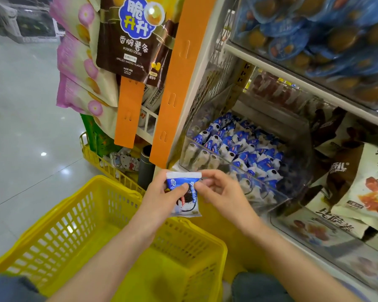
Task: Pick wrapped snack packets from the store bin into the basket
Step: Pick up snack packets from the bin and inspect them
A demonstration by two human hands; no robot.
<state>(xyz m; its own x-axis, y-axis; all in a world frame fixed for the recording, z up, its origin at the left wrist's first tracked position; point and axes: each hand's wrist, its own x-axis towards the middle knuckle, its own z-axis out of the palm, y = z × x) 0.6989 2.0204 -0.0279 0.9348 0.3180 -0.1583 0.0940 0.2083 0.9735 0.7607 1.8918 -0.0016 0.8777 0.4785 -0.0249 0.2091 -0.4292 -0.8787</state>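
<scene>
Yellow basket sits nearest, below both hands; left hand grips a blue-and-white snack packet, thumb across its front, right hand pinching its right edge. Likely light, crinkly, slippery: hold the sealed ends. Beyond, the bin holds more

The hanging brown bag reads "POTATO STICKS", "GRILLED WAGYU FLAVOR".
</scene>
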